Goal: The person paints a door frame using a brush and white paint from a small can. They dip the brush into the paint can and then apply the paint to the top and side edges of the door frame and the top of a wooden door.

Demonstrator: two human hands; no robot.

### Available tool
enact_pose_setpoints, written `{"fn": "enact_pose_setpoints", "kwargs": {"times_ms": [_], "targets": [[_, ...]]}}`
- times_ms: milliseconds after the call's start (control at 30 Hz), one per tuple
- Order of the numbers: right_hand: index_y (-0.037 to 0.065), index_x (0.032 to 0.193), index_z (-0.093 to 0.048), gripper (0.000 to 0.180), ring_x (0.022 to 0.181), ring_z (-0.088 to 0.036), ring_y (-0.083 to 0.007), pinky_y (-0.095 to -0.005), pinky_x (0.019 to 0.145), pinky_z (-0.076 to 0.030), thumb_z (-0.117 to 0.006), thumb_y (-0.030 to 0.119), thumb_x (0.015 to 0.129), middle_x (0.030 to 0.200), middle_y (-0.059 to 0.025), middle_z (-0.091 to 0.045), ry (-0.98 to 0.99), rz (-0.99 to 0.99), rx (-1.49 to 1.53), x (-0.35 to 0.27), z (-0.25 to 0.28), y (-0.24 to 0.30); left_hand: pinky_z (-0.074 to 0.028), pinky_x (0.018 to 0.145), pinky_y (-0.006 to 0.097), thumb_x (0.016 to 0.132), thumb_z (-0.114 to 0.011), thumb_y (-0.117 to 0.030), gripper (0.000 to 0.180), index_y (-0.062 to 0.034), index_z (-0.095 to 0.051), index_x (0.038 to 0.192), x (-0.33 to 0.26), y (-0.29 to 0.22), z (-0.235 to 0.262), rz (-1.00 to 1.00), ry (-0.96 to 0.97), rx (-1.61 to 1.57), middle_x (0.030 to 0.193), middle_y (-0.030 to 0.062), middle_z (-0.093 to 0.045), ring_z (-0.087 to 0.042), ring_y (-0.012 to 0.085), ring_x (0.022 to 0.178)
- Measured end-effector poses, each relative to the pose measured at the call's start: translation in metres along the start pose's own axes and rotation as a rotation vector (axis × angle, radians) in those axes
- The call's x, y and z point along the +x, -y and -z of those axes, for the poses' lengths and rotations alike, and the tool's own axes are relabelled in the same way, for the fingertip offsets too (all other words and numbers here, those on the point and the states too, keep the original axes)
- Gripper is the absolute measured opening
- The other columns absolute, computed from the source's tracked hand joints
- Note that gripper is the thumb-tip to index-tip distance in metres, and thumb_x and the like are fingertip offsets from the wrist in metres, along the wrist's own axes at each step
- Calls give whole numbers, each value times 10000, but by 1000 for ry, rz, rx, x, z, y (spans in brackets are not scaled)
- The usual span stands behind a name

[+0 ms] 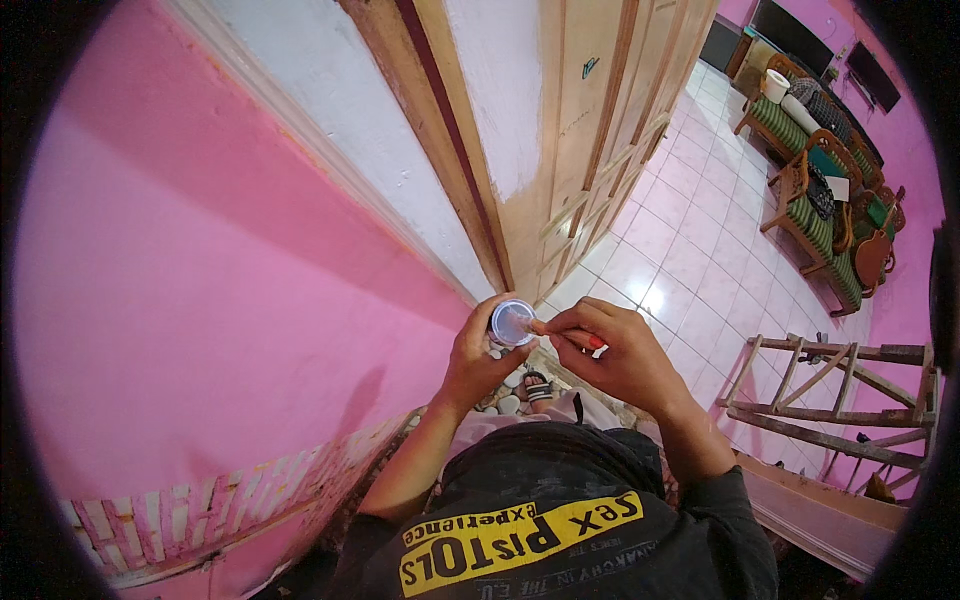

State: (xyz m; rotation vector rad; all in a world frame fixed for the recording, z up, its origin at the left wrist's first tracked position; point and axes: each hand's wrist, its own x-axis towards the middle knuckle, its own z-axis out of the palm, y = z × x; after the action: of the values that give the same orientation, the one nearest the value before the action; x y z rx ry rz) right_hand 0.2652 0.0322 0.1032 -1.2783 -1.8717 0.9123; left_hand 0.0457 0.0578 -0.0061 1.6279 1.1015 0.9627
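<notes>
Both hands meet: left hand (pixel 478 358) holds small cup (pixel 512 323) mouth-up.

A small round container (pixel 512 323) is seen from above, its open mouth turned up toward the camera and its inside filled with a pale, whitish-blue content. It is held upright in front of the chest, just before the pink wall and the wooden door frame. A thin wooden handle (pixel 562 334) (a brush or a stick, the kind cannot be told) is laid nearly level, its tip resting at the container's rim, with a small red part showing further along it
</notes>
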Motion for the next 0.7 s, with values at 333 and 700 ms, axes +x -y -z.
{"fn": "enact_pose_setpoints", "kwargs": {"times_ms": [333,700], "targets": [[3,1050,-676,155,755,-719,-242,-321,691,-565,-709,64,912,868,-111,-708,-162,47,16,-7,3,-18,-507,1001,374,816,-849,-215,666,-25,-528,1367,4,14,-2,-24,-38,58,1247,149,-640,-638,251,1169],[15,1008,-586,198,607,-665,-221,-348,579,-559,-610,211,997,774,-124,-677,-497,-577,1129,-2,-29,-78,-546,978,364,804,-863,-101,679,-4,-506,1373,29,14,-16,-101,-85,-86,1275,156,-618,-628,220,1185]]}}
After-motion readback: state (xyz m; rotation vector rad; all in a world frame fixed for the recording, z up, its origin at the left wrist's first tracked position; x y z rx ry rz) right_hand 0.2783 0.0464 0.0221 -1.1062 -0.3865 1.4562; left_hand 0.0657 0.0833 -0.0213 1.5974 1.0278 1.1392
